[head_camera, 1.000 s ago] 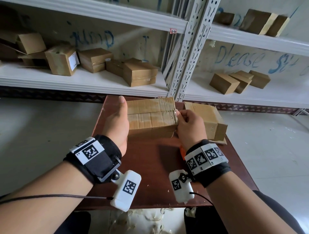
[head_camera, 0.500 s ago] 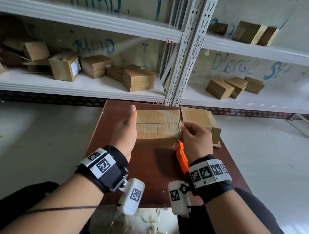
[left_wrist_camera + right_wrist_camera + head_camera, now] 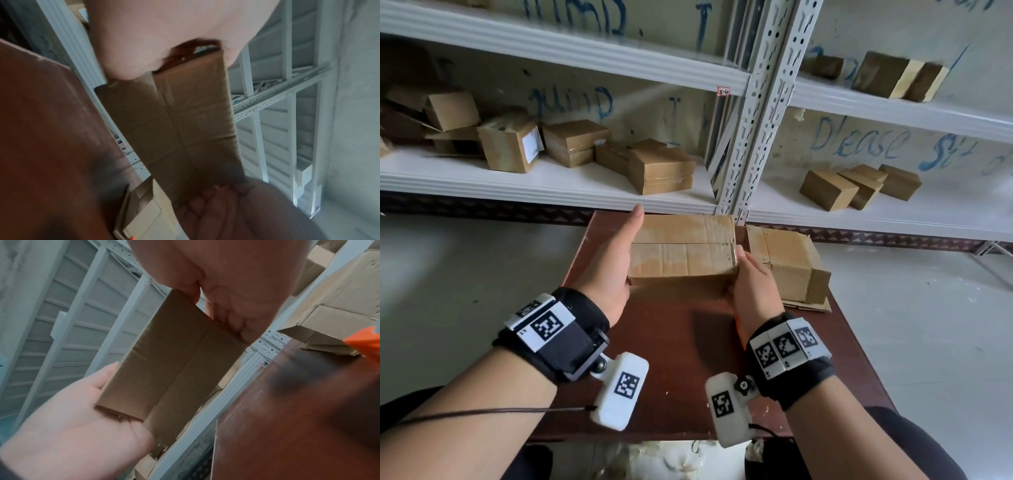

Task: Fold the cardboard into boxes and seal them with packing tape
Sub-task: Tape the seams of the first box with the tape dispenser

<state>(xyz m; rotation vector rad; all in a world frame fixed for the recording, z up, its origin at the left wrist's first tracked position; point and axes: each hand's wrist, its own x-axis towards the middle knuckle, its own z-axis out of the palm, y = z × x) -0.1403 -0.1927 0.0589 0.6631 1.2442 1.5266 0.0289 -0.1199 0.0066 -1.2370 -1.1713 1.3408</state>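
I hold a closed brown cardboard box (image 3: 681, 253) between both hands, above the far part of the brown table (image 3: 671, 342). A taped seam runs along its top. My left hand (image 3: 609, 267) presses flat against the box's left end, thumb straight along the top edge. In the right wrist view its palm (image 3: 78, 426) lies open against the box (image 3: 170, 356). My right hand (image 3: 751, 277) grips the right end, thumb on the top corner. The left wrist view shows the box's underside (image 3: 185, 121). An orange tape dispenser (image 3: 363, 340) lies on the table near my right wrist.
A second folded box (image 3: 787, 263) stands on the table's right side on a flat cardboard sheet (image 3: 808, 305). Behind the table are white metal shelves (image 3: 551, 185) with several small boxes and a perforated upright (image 3: 753, 137). Grey floor lies on both sides.
My right hand has gone from pinching the top right edge to gripping the box's right end. The orange dispenser is now mostly hidden under my right wrist in the head view.
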